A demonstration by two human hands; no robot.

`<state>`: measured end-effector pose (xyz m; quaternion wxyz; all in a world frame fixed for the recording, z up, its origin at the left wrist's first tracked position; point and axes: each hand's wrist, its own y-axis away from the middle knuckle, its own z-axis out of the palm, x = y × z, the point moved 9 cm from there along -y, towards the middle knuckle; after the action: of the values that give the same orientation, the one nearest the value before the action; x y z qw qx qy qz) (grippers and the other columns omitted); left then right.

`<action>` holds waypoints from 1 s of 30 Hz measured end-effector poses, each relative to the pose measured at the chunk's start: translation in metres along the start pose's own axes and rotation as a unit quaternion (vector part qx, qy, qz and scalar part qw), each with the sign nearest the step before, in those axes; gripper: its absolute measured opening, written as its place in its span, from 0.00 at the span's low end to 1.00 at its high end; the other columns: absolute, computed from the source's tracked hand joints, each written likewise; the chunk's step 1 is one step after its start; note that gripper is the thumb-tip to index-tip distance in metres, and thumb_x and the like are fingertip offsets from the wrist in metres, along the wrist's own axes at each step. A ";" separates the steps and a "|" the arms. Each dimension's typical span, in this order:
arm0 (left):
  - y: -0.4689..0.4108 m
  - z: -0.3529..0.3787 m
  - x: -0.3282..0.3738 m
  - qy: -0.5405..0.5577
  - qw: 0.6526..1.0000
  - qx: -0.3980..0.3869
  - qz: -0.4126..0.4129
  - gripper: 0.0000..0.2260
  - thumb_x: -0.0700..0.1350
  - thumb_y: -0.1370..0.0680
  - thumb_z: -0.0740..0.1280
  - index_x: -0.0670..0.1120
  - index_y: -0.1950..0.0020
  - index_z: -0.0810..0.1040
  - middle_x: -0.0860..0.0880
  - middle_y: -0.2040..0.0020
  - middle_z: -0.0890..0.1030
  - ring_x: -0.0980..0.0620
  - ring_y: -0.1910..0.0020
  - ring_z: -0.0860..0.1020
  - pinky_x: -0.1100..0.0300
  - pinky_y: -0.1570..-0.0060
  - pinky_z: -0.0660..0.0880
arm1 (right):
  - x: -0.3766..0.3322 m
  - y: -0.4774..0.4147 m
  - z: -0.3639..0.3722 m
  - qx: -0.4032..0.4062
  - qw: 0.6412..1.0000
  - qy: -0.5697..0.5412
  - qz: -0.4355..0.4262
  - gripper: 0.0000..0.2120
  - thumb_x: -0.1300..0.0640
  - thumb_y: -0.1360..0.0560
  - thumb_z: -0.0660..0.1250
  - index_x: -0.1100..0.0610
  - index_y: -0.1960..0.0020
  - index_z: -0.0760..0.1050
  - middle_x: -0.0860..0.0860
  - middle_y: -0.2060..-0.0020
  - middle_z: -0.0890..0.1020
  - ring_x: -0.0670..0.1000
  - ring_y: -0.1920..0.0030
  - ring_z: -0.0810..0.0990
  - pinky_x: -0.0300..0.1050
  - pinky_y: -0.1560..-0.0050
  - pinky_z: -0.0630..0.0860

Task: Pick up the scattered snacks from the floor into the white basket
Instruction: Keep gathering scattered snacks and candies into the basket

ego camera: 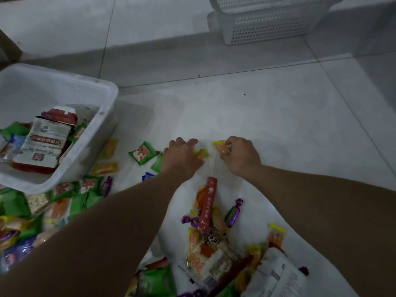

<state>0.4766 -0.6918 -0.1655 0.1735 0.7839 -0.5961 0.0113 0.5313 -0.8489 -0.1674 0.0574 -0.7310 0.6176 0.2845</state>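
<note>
Snacks (205, 221) lie heaped on the floor (278, 125) nearest the person. Just past them the left hand (182, 156) curls round a yellow sweet (202, 153), and the right hand (241, 156) pinches a yellow packet (220, 146). The basket (107, 93) sits to the left, part-filled; a second basket (267, 26) stands beyond.

White basket (107, 108) at 9 o'clock, upright on the floor, part-filled. Big red-and-white pouch (45, 142) lies on top of green and blue packets inside.

Two small yellow-orange packs at centre, near each other, not touching:
- left yellow pack (201, 153) half under left hand (182, 159)
- right yellow pack (220, 146) pinched by right hand (240, 156)

Green packet (142, 152) lies flat at 9 o'clock of them. Red stick pack (209, 202) at 6 o'clock, purple twist candy (233, 213) near it. Mixed heaps at 6 and 8 o'clock.
</note>
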 end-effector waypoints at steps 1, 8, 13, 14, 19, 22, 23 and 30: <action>-0.002 0.001 0.002 0.011 1.000 0.002 0.002 0.26 0.55 0.25 0.68 0.53 0.29 0.66 0.44 0.37 0.71 0.43 0.37 0.69 0.49 0.41 0.70 | 0.001 -0.001 0.001 0.000 1.000 -0.006 -0.001 0.13 0.56 0.27 0.69 0.58 0.44 0.77 0.56 0.48 0.81 0.57 0.45 0.78 0.51 0.48 0.78; -0.011 0.001 0.005 0.133 0.991 0.013 -0.018 0.23 0.43 0.27 0.71 0.53 0.33 0.72 0.44 0.42 0.77 0.44 0.42 0.75 0.53 0.45 0.74 | 0.009 -0.004 0.003 0.001 0.997 -0.068 0.030 0.09 0.59 0.28 0.71 0.57 0.48 0.81 0.56 0.51 0.83 0.56 0.48 0.80 0.49 0.46 0.78; -0.011 -0.001 0.005 0.182 0.983 0.022 -0.021 0.21 0.41 0.27 0.71 0.52 0.35 0.75 0.45 0.41 0.79 0.45 0.43 0.77 0.57 0.43 0.73 | 0.017 0.000 -0.003 0.012 0.991 -0.121 0.060 0.09 0.56 0.28 0.72 0.59 0.50 0.82 0.56 0.51 0.83 0.56 0.48 0.80 0.47 0.46 0.77; -0.011 -0.003 0.005 0.192 0.981 0.024 -0.024 0.21 0.41 0.27 0.72 0.52 0.35 0.75 0.46 0.41 0.79 0.45 0.43 0.77 0.58 0.44 0.73 | 0.017 0.002 -0.006 0.017 0.989 -0.133 0.063 0.10 0.55 0.28 0.73 0.59 0.50 0.82 0.57 0.51 0.83 0.55 0.48 0.80 0.46 0.46 0.77; -0.010 -0.021 0.004 0.227 0.973 0.040 -0.029 0.21 0.42 0.29 0.74 0.51 0.37 0.77 0.46 0.44 0.80 0.46 0.46 0.78 0.64 0.50 0.69 | 0.012 0.006 -0.020 0.037 0.977 -0.192 0.087 0.08 0.59 0.30 0.75 0.59 0.52 0.83 0.56 0.54 0.84 0.54 0.50 0.82 0.44 0.49 0.78; -0.006 -0.039 0.001 0.241 0.969 0.052 -0.027 0.21 0.43 0.29 0.75 0.51 0.37 0.76 0.46 0.46 0.80 0.49 0.51 0.77 0.65 0.53 0.69 | 0.000 0.009 -0.029 0.049 0.967 -0.231 0.096 0.09 0.60 0.32 0.76 0.58 0.52 0.84 0.56 0.54 0.85 0.53 0.51 0.82 0.46 0.45 0.79; -0.004 -0.046 -0.002 0.244 0.968 0.057 -0.027 0.22 0.43 0.29 0.75 0.51 0.37 0.76 0.46 0.46 0.80 0.50 0.53 0.75 0.65 0.53 0.69 | -0.006 0.012 -0.032 0.053 0.963 -0.245 0.098 0.09 0.60 0.32 0.76 0.58 0.52 0.84 0.56 0.55 0.85 0.52 0.51 0.82 0.46 0.45 0.79; 0.018 -0.110 -0.040 0.285 0.952 0.110 -0.031 0.22 0.40 0.32 0.76 0.48 0.42 0.73 0.47 0.53 0.79 0.47 0.54 0.77 0.60 0.54 0.73 | -0.081 0.033 -0.050 0.058 0.954 -0.287 0.058 0.08 0.62 0.30 0.75 0.58 0.52 0.82 0.54 0.58 0.82 0.50 0.57 0.80 0.39 0.54 0.77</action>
<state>0.4686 -0.6273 -0.0667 0.2495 0.7800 -0.4927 0.2942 0.5119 -0.8081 -0.0778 0.2584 -0.5767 0.6319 0.4487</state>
